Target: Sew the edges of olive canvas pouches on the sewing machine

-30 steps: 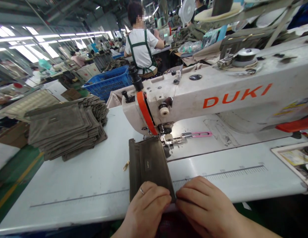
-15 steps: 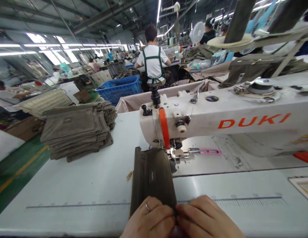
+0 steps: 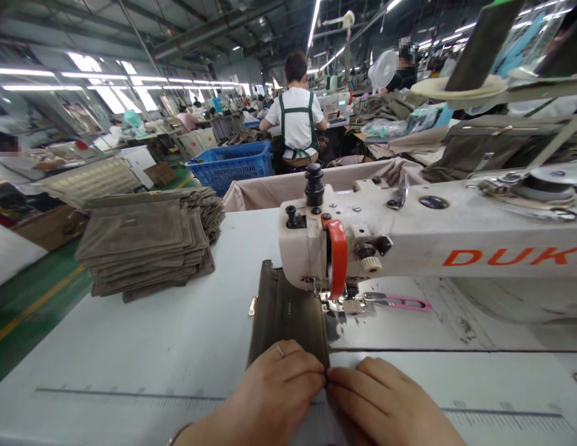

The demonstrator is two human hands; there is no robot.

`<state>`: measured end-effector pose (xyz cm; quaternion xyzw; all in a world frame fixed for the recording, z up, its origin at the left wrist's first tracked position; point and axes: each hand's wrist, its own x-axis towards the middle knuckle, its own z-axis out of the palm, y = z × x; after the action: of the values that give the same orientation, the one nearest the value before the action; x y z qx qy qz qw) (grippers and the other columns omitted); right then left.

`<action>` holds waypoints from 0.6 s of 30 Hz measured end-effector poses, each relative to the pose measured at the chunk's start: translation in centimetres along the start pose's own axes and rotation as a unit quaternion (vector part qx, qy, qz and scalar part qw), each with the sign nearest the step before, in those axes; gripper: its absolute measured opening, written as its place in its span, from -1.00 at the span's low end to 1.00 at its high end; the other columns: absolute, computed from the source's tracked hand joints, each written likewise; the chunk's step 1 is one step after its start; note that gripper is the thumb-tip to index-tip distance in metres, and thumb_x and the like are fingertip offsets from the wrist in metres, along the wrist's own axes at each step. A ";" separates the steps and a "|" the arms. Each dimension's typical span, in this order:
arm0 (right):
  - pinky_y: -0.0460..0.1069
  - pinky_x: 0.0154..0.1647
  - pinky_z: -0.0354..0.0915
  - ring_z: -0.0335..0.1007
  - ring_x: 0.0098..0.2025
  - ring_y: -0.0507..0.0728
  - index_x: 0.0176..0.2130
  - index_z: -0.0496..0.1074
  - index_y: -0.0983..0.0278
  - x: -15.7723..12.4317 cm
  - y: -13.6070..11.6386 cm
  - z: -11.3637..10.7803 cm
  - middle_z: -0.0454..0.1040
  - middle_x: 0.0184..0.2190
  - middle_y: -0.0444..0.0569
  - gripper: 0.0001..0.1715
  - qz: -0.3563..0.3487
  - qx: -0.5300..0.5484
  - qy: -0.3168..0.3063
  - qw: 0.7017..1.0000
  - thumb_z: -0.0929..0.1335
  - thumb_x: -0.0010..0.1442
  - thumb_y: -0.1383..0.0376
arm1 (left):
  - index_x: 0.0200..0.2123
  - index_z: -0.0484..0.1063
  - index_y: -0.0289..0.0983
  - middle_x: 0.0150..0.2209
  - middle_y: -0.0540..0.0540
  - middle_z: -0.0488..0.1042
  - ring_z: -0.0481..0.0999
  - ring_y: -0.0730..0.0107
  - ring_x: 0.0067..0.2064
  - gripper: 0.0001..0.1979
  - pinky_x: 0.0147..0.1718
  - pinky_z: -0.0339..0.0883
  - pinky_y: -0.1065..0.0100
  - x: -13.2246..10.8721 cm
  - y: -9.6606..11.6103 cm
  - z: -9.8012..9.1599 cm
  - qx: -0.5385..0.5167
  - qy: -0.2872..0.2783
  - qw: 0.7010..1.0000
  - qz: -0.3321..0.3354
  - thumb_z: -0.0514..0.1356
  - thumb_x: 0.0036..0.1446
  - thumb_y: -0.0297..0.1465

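A dark olive fabric pouch (image 3: 292, 310) lies flat on the sewing table, its far right edge at the needle area of a white sewing machine (image 3: 409, 229). My left hand (image 3: 279, 384) rests on the pouch's near part, a ring on one finger, fingers bent and pinching its right edge. Close beside it, my right hand (image 3: 385, 396) pinches the same edge, the fingertips of both hands almost touching. A gold zipper pull (image 3: 253, 305) hangs off the pouch's left side. My hands hide the pouch's near end.
A stack of similar olive pouches (image 3: 149, 241) stands at the table's left. Pink-handled thread snips (image 3: 400, 301) lie on the machine bed. A ruler scale (image 3: 130, 396) marks the table front. Beyond are a blue basket (image 3: 232, 166) and a seated co-worker (image 3: 297, 118).
The pouch and both my hands have moved slightly forward, away from me, along the machine. The view has shifted, so the machine appears further right and lower.
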<state>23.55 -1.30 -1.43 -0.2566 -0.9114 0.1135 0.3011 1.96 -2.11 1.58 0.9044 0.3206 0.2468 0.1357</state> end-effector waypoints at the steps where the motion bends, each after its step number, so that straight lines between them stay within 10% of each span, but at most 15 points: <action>1: 0.01 -0.30 0.35 0.36 -0.30 0.13 -0.10 0.47 0.27 0.2 0.1 -0.1 0.54 -0.12 -0.05 -0.69 0.006 0.009 -0.008 1.000 0.17 0.37 0.39 | -0.16 0.42 -0.34 -0.23 -0.11 0.53 0.48 0.35 -0.19 -0.79 -0.14 0.39 0.30 0.1 -0.3 -0.1 -0.001 -0.007 1.000 -0.003 0.00 0.29 -0.59; 18: 0.18 -0.10 0.42 0.46 -0.14 0.23 -0.07 0.42 0.25 4.5 2.7 -1.8 0.51 -0.11 0.02 -0.68 0.101 -0.004 -0.153 0.983 0.29 0.16 0.42 | -0.16 0.47 -0.30 -0.14 -0.08 0.58 0.54 0.38 -0.12 -0.76 -0.02 0.41 0.32 2.5 -5.1 -0.4 0.055 0.014 0.998 -0.002 0.06 0.21 -0.61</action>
<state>22.65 3.52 1.28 -0.3280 -0.9166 0.1773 0.1445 0.76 3.40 0.74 0.9063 0.3371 0.2415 0.0814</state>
